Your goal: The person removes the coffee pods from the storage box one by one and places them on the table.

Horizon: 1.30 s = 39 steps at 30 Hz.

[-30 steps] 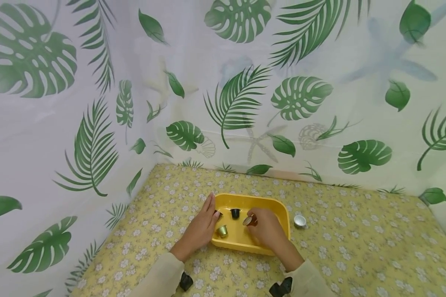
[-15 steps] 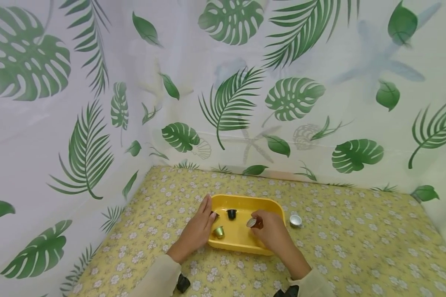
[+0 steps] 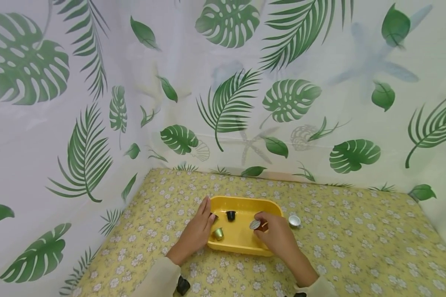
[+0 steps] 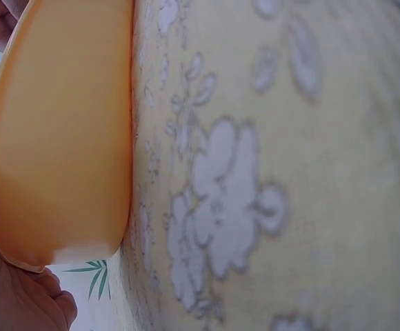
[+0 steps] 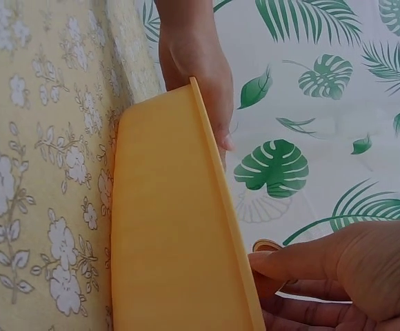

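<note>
One capsule (image 3: 255,225) shifted rightward, pinched in the right hand (image 3: 278,234); the left hand (image 3: 196,227) grips the tray (image 3: 239,232).

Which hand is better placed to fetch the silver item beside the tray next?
Probably the right hand: nearer the silver item, though holding a capsule. The left hand grips the opposite end of the tray.

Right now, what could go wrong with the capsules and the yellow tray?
The held capsule is pinched in the right hand, so it might slip. The silver piece sits outside the yellow tray, near its right edge, so the right hand could knock it. The left hand grips the tray's left edge; a tug might slide the black capsule and green capsule.
</note>
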Tool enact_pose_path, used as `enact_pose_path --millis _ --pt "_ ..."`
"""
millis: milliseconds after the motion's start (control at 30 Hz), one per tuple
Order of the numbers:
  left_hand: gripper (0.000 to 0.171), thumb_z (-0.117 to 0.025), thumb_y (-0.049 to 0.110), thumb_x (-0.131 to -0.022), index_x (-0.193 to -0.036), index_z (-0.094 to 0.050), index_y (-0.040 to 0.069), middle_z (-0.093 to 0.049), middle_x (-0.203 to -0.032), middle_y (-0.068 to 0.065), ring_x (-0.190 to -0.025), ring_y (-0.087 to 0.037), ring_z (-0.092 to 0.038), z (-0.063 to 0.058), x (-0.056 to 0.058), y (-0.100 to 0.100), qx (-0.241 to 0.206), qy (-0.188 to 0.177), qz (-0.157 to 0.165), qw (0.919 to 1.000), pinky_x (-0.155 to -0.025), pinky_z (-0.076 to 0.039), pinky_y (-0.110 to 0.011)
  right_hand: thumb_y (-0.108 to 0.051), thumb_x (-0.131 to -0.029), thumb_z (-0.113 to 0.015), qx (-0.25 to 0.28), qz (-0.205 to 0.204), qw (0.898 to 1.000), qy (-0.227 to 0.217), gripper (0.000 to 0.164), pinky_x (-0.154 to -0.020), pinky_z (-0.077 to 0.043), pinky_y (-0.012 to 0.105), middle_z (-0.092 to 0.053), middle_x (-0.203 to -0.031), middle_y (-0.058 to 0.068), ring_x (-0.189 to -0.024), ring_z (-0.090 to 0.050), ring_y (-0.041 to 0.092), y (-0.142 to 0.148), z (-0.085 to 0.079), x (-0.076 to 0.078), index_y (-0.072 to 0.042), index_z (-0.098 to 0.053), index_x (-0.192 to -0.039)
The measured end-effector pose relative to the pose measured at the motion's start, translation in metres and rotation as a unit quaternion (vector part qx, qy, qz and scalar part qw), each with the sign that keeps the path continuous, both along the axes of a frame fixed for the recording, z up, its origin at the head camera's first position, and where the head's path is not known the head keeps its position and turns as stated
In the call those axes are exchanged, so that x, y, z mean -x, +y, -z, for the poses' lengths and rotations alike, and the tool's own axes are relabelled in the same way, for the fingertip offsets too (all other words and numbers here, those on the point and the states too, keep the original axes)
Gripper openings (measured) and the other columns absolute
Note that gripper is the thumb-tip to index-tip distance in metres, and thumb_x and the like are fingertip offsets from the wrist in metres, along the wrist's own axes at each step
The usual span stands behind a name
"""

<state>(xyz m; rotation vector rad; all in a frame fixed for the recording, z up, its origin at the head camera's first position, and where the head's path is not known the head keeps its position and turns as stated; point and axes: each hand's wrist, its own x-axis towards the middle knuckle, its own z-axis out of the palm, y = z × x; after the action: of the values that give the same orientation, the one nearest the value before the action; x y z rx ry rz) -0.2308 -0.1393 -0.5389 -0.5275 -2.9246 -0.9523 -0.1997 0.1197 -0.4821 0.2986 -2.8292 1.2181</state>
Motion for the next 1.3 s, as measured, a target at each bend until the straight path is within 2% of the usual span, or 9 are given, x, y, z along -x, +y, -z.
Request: enact_pose_path --millis 167,300,567,733,867,1033,1300 --pt "0.061 -0.031 0.033 -0.114 -0.163 -0.004 0.009 0.004 -0.17 -0.002 -0.153 -0.027 -0.019 -0.001 0.001 0.003 -0.003 0.0 0.0 1.0 -0.119 -0.029 -0.047 0.006 -0.08 -0.082 0.033 0.001 0.999 -0.003 0.036 -0.061 -0.057 0.026 -0.072 -0.095 0.005 -0.075 -0.068 0.017 0.007 -0.001 -0.003 -0.004 -0.074 -0.113" --pt "0.061 -0.031 0.032 -0.114 -0.163 -0.004 0.008 0.005 -0.17 -0.002 -0.153 -0.026 -0.018 -0.001 0.002 0.005 0.001 0.0 0.002 1.0 -0.12 -0.028 -0.047 0.006 -0.08 -0.082 0.035 0.01 0.999 -0.007 0.036 -0.06 -0.056 0.025 -0.072 -0.096 0.006 -0.075 -0.067 0.017 0.014 -0.002 -0.005 -0.003 -0.074 -0.114" --pt "0.061 -0.03 0.032 -0.114 -0.163 -0.006 0.006 0.003 -0.17 -0.004 -0.153 -0.029 -0.02 0.0 0.003 0.007 0.0 0.007 0.008 0.9999 -0.119 -0.029 -0.049 0.003 -0.081 -0.082 0.019 0.032 0.999 -0.01 0.038 -0.062 -0.057 0.026 -0.072 -0.099 0.006 -0.079 -0.068 0.017 0.03 -0.004 -0.011 -0.001 -0.073 -0.117" --pt "0.061 -0.029 0.034 -0.114 -0.163 -0.002 0.01 0.004 -0.17 -0.002 -0.153 -0.027 -0.018 0.0 0.004 0.009 0.001 0.003 0.009 1.0 -0.12 -0.027 -0.048 0.003 -0.082 -0.082 0.029 0.043 0.998 -0.017 0.038 -0.064 -0.058 0.027 -0.072 -0.101 0.007 -0.082 -0.069 0.018 0.039 -0.006 -0.014 0.0 -0.072 -0.119" --pt "0.061 -0.031 0.034 -0.114 -0.163 -0.002 0.012 0.005 -0.17 -0.001 -0.153 -0.028 -0.018 -0.002 0.001 0.005 -0.004 0.0 0.003 1.0 -0.12 -0.028 -0.048 0.002 -0.083 -0.082 0.037 0.039 0.999 -0.007 0.037 -0.067 -0.059 0.028 -0.073 -0.1 0.007 -0.082 -0.071 0.019 0.042 -0.005 -0.014 -0.001 -0.072 -0.118" --pt "0.061 -0.033 0.032 -0.113 -0.163 -0.006 0.009 0.004 -0.17 -0.001 -0.153 -0.028 -0.018 -0.003 -0.005 0.0 -0.02 0.0 -0.011 0.9997 -0.12 -0.028 -0.049 0.005 -0.083 -0.08 0.05 0.028 0.998 0.003 0.037 -0.071 -0.06 0.03 -0.073 -0.102 0.01 -0.084 -0.071 0.021 0.045 -0.007 -0.015 0.003 -0.07 -0.118" --pt "0.06 -0.032 0.033 -0.114 -0.163 -0.004 0.012 0.004 -0.17 0.0 -0.153 -0.026 -0.017 -0.004 -0.005 0.003 -0.02 -0.003 -0.003 0.9998 -0.12 -0.027 -0.048 0.005 -0.083 -0.08 0.058 0.052 0.997 -0.01 0.039 -0.071 -0.06 0.029 -0.073 -0.106 0.013 -0.088 -0.072 0.024 0.054 -0.011 -0.023 0.003 -0.069 -0.121"
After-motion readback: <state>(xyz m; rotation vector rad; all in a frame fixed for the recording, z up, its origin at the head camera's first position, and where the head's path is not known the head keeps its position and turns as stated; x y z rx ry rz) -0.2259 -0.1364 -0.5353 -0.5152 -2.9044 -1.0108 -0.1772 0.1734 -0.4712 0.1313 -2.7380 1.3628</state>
